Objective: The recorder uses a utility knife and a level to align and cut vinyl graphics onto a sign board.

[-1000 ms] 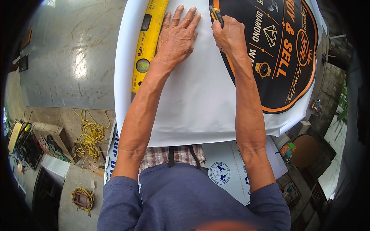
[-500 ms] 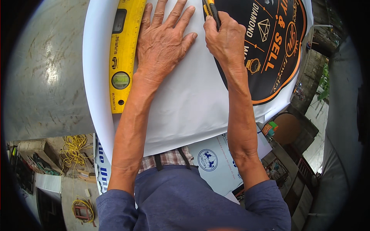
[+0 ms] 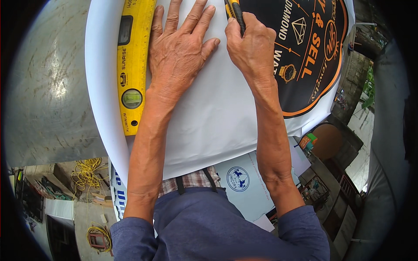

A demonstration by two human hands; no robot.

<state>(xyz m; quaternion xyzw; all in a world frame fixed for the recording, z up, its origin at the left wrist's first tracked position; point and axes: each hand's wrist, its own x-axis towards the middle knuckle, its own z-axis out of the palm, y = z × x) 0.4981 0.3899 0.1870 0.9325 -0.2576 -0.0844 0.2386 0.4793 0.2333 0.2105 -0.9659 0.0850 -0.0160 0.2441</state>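
Note:
My left hand lies flat with fingers spread on a white printed sheet. Beside its outer edge rests a yellow spirit level, lengthwise on the sheet. My right hand is closed around a yellow and black utility knife, held at the left edge of a black printed panel with orange and white lettering, a diamond and a watch. The blade's tip is out of view beyond the top edge.
A curled roll of the white sheet runs along the left, next to a scuffed grey metal surface. Light blue board shows below the sheet. Yellow cable lies on the floor at lower left. A brown round object stands at right.
The view has shifted slightly, so the level and sheet sit a little further left. My right hand with the utility knife is slightly further left; my left hand stays flat beside the level.

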